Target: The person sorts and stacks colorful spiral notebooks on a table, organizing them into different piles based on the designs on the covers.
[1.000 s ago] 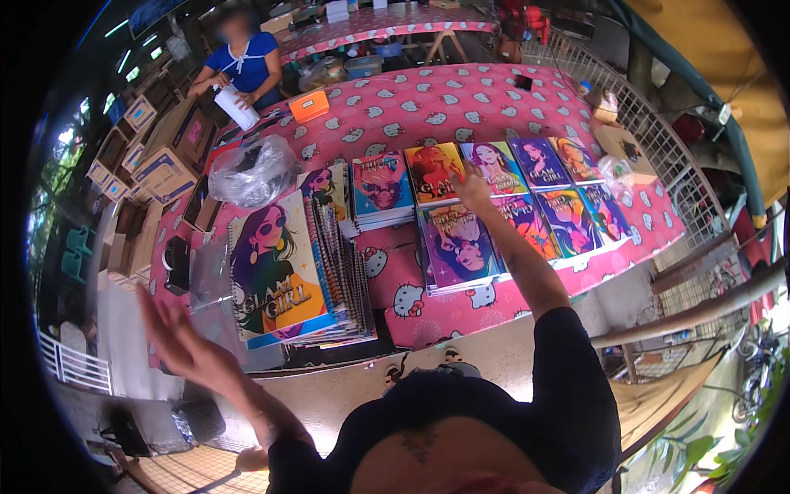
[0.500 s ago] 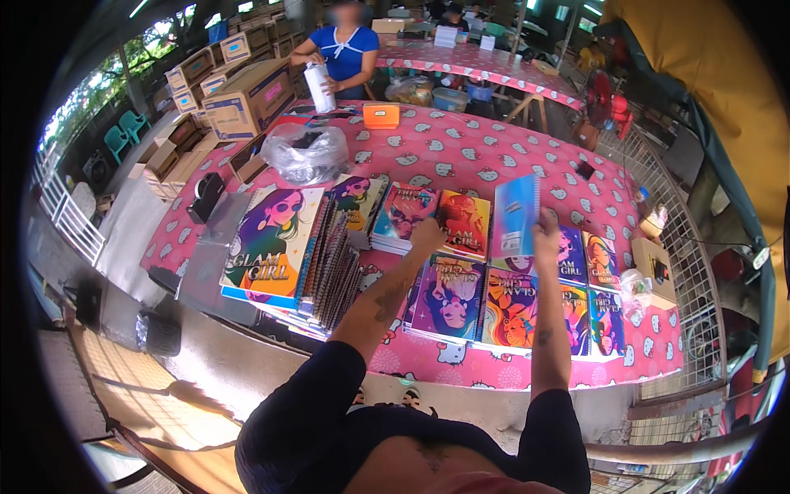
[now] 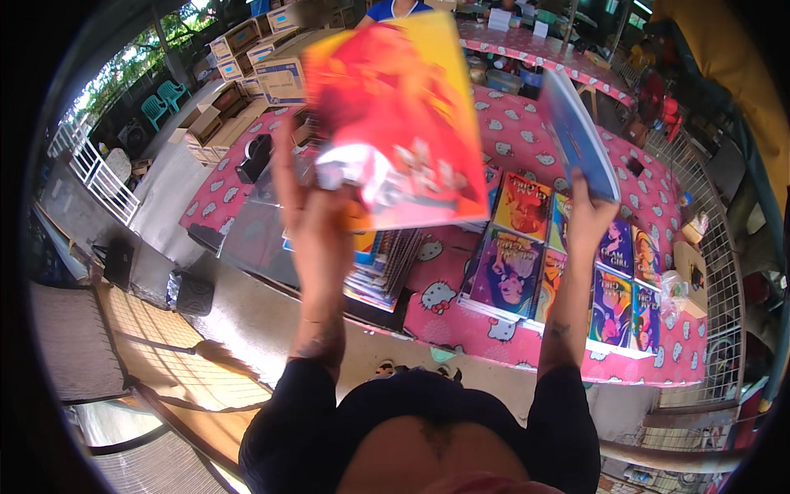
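— Red and orange, that book (image 3: 403, 123) in the left hand (image 3: 317, 218). It is held up close to the camera, cover facing the viewer, and it looks blurred.

— How is the hand on it?

— Closed on the lower left corner, fingers wrapped behind, thumb side toward the cover. Its long axis runs up and slightly to the right, away from the wrist.

— And the other hand?

— The right hand (image 3: 588, 218) is closed on the bottom edge of a blue book (image 3: 580, 140). That one is seen nearly edge-on, tilted, its long axis rising up and to the left from the hand.

— Which way do the two books lie from each other?

— Side by side and apart, red one to the left, blue one to the right, both lifted well above the table (image 3: 510, 140). Each sits directly above the hand that grips it, so neither hand has to reach; the left book is the nearer one to the camera.

— What is under them?

— A pink patterned cloth with rows of books (image 3: 510, 272) laid flat, covers up, running toward the right. Below the left hand a stack (image 3: 387, 263) lies at the table's near edge, partly hidden by the red book.

— Anything further off?

— Cardboard boxes (image 3: 280, 74) beyond the table at upper left, and a person in a blue top (image 3: 395, 8) at the far side, mostly cut off by the frame.
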Tool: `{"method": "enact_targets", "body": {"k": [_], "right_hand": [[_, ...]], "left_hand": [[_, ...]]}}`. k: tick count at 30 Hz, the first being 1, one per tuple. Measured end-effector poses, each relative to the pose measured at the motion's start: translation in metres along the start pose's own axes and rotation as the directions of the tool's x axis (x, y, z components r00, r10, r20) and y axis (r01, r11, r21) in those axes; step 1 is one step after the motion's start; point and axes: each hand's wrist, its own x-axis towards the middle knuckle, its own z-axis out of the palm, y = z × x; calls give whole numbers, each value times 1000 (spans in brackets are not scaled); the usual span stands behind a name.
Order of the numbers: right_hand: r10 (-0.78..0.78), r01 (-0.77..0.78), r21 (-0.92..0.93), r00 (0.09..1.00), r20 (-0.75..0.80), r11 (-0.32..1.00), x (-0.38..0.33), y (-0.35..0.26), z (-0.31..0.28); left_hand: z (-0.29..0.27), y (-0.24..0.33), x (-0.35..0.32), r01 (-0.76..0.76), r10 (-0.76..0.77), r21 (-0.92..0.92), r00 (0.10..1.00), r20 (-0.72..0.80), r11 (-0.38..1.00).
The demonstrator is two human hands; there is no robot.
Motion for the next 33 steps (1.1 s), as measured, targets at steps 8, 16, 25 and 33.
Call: {"method": "enact_targets", "body": {"k": [8,16,25,33], "right_hand": [[-326,590,41,387,863,806,-56,-7,162],[307,-416,103,795,523,903,-140,-11,159],[426,-480,-11,768,479,877,-147,-11,181],[585,-697,-68,539,606,713,-79,80,206]], "left_hand": [[-129,54,100,-62,24,223,985,168,973],[-201,-19,100,-276,-438,881,786,437,384],[-180,-74,121,269,-608,672,718,338,691],[-163,-43,-23,-767,286,559,638,715,315]]}}
